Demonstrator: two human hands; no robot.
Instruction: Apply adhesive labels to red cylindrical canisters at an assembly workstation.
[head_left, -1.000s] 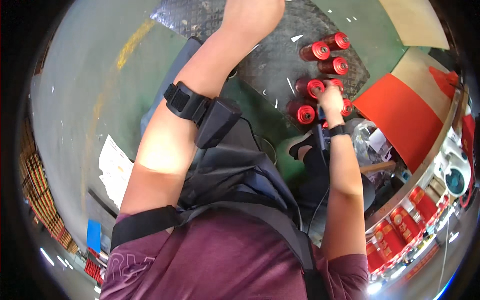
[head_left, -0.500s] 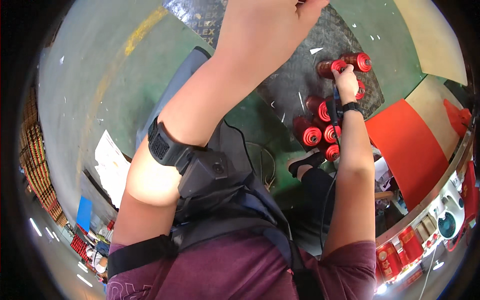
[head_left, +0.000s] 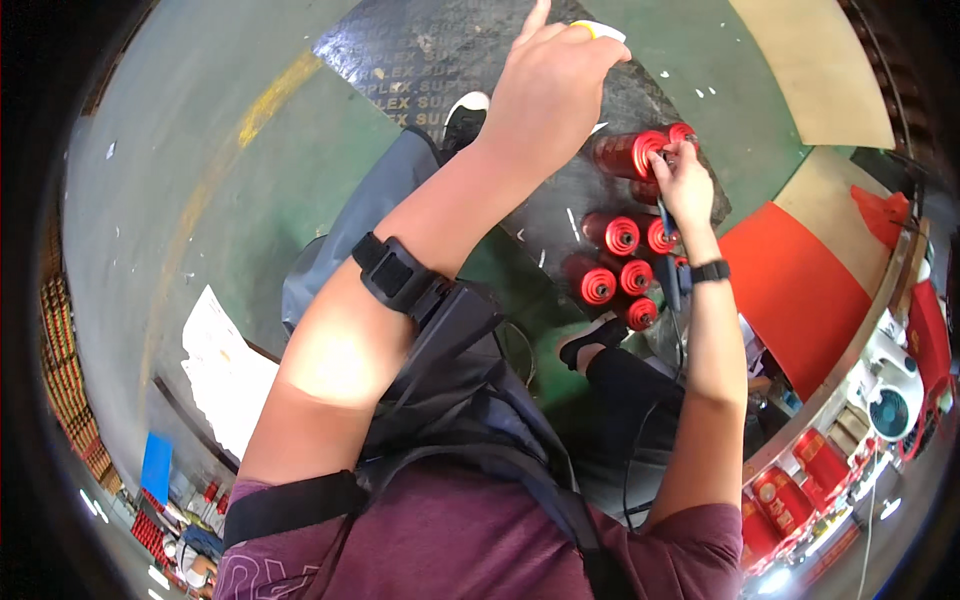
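The right hand (head_left: 688,195) has its thumb and fingertips closed on the ringed end of a red canister (head_left: 622,157), which lies just left of those fingers. A second red canister (head_left: 681,133) shows just beyond the fingertips. Nearer the person than the fingers, a cluster of similar canisters (head_left: 620,237) sits close together, their ringed ends in view. All are over a dark lettered board (head_left: 420,50), which spreads leftward from the right fingers.

The left hand (head_left: 558,90) is farther out and to the left, its index finger extended. A white piece with a yellow edge (head_left: 604,31) shows past its knuckles, near the thumb; whether these fingers grasp it cannot be told, since their undersides are hidden.

Just beside the right wrist, on the person's side of the fingers, are a black wristband (head_left: 710,271) and a slim dark device. To the right of the right fingers lies an orange-red sheet (head_left: 800,290); farther right and nearer the person stands a white fan (head_left: 890,390).
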